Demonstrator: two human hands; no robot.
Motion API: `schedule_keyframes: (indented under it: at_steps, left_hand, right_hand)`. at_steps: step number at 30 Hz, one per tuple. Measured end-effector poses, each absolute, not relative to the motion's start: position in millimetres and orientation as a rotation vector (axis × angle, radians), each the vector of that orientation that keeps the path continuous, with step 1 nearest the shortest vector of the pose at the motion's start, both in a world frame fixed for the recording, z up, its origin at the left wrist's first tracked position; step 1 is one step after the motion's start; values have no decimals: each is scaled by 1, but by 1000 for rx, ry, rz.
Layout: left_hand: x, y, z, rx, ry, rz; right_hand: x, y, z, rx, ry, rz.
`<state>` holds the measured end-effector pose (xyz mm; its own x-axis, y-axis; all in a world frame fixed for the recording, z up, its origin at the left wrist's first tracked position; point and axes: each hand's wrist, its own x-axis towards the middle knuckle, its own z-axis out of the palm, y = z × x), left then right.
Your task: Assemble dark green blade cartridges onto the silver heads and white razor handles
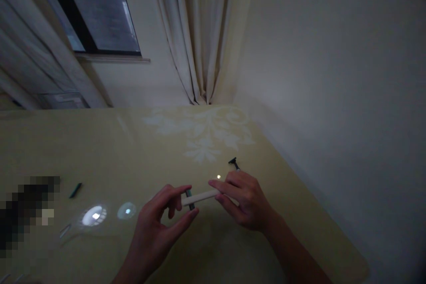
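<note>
My left hand pinches a short dark green bar, which looks like a razor cartridge, by its two ends between thumb and index finger. A pale, flat stick crosses in front of that bar. The stick's other end is held between the thumb and fingers of my right hand. Just beyond my right knuckles shows a black razor head on a short neck. The rest of that razor is hidden behind my right hand, so I cannot tell whether it lies on the table or is held.
The glossy yellowish table carries a white floral pattern and light reflections. Another dark green bar lies at left, near a blurred-out dark object. A wall borders the table's right; curtains and a window stand behind.
</note>
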<state>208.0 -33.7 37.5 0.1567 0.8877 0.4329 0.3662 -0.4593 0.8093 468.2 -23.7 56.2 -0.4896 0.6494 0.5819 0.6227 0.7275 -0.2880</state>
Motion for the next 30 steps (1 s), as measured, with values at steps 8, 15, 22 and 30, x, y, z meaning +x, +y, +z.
schedule_keyframes:
  at_steps: [8, 15, 22, 30]
  left_hand:
    - [203, -30, 35, 1871, 1194, 1281]
    - [199, -30, 33, 1878, 1189, 1280]
    - [203, -27, 34, 1865, 1206, 1292]
    - [208, -31, 35, 1859, 1219, 1314]
  right_hand:
    - [472, -22, 58, -960, -2229, 16]
    - [469, -21, 55, -924, -2237, -6]
    - [471, -20, 52, -931, -2243, -31]
    - [469, -21, 52, -964, -2230, -65]
